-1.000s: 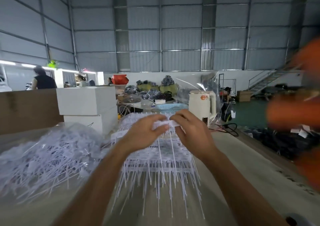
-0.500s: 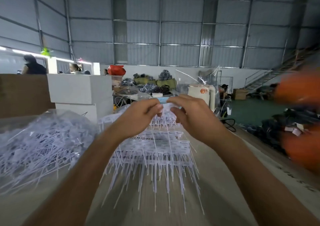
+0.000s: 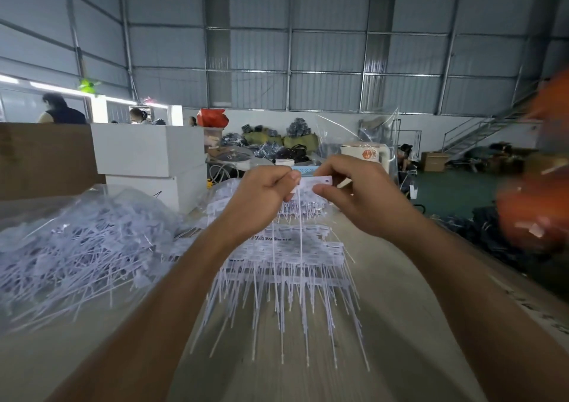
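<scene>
You had your left hand [image 3: 261, 198] and right hand [image 3: 363, 200] both pinching one white tag [image 3: 318, 181] — likely mid-separation — and next called for a clean pull.

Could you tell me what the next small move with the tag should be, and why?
Probably lower the tag onto the rows below, strand toward you: the left hand and right hand pinch it above them, its strand hangs free, and the rows lie that way.

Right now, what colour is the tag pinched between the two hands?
White. The tag, pinched between left hand and right hand, shows best in the head view.
</scene>
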The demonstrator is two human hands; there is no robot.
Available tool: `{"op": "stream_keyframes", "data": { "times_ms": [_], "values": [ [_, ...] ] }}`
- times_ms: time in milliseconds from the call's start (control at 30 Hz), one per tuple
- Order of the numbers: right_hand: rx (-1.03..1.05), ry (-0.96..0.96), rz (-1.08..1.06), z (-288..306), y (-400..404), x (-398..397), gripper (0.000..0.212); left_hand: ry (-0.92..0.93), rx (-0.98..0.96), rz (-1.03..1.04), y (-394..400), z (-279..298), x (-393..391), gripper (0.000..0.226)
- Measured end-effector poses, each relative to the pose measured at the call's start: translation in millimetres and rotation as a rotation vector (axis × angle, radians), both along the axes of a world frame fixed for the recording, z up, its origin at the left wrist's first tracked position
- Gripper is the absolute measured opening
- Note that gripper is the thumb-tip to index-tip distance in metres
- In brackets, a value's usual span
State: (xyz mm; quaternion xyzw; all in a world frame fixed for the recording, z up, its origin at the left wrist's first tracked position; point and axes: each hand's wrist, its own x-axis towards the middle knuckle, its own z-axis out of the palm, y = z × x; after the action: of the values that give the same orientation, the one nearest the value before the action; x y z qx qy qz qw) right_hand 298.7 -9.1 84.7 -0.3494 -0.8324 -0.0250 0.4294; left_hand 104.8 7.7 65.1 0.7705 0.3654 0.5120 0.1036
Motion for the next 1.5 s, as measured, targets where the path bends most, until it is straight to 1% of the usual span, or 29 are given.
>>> {"op": "stream_keyframes", "data": {
  "times_ms": [100,267,367,500,567,600,633,667,733,800,833,867,933,1000,1067,1100,1133,1167,1233,1300,1333,1433,1500],
  "values": [
    [0.144,-0.085,-0.050,-3,0,-5,0.007,-0.043,-0.032,-0.016,0,1,-2,0.050],
    [0.344,-0.144,-0.082,-12,1,-13,0.006,-0.048,-0.049,-0.043,3,-1,-8,0.047],
    [0.420,-0.161,-0.088,-17,4,-14,0.007,-0.047,-0.077,-0.062,2,-2,-9,0.045],
    [0.547,-0.183,-0.111,-20,8,-14,0.006,-0.127,-0.155,-0.123,1,1,-9,0.044],
    [0.611,-0.181,-0.130,-21,8,-17,0.017,-0.163,-0.190,-0.155,-1,3,-8,0.040],
    [0.632,-0.165,-0.122,-20,9,-17,0.019,-0.172,-0.198,-0.160,-2,4,-8,0.038],
    [0.633,-0.148,-0.095,-20,10,-16,0.014,-0.172,-0.191,-0.155,-3,6,-8,0.040],
    [0.605,-0.116,-0.062,-19,10,-15,0.005,-0.149,-0.163,-0.139,-3,7,-9,0.043],
    [0.444,-0.002,0.009,-18,11,-13,0.008,-0.016,-0.047,-0.060,-5,11,-11,0.043],
    [0.198,0.142,0.069,-20,12,-9,0.011,0.139,0.077,0.024,-6,14,-10,0.037],
    [0.100,0.201,0.078,-21,12,-8,0.013,0.205,0.122,0.053,-7,16,-9,0.033],
    [0.046,0.248,0.068,-23,13,-6,0.013,0.274,0.162,0.080,-7,17,-7,0.029],
    [0.006,0.306,0.031,-24,15,-4,0.010,0.395,0.215,0.134,-7,16,-4,0.022],
    [0.001,0.382,-0.032,-22,17,-4,0.008,0.437,0.219,0.163,-8,14,-5,0.016],
    [-0.051,0.576,-0.117,-18,20,3,0.011,0.451,0.211,0.157,-11,15,-7,0.013],
    [-0.111,0.683,-0.110,-15,22,9,0.012,0.460,0.226,0.151,-13,16,-6,0.015],
    [-0.172,0.748,-0.069,-14,22,17,0.011,0.460,0.243,0.139,-15,18,-5,0.018],
    [-0.215,0.770,-0.017,-13,22,24,0.012,0.449,0.248,0.121,-16,20,-3,0.022],
    [-0.253,0.760,0.070,-15,21,33,0.024,0.448,0.221,0.095,-17,23,1,0.024],
    [-0.259,0.735,0.115,-18,20,32,0.038,0.532,0.161,0.123,-16,21,2,0.016],
    [-0.264,0.708,0.121,-18,19,29,0.039,0.584,0.119,0.148,-15,19,2,0.019],
    [-0.261,0.558,0.092,-17,18,19,0.037,0.684,0.032,0.200,-16,17,-3,0.048],
    [-0.243,0.451,0.088,-14,15,13,0.033,0.656,0.031,0.198,-17,18,-5,0.052]
  ]
}}
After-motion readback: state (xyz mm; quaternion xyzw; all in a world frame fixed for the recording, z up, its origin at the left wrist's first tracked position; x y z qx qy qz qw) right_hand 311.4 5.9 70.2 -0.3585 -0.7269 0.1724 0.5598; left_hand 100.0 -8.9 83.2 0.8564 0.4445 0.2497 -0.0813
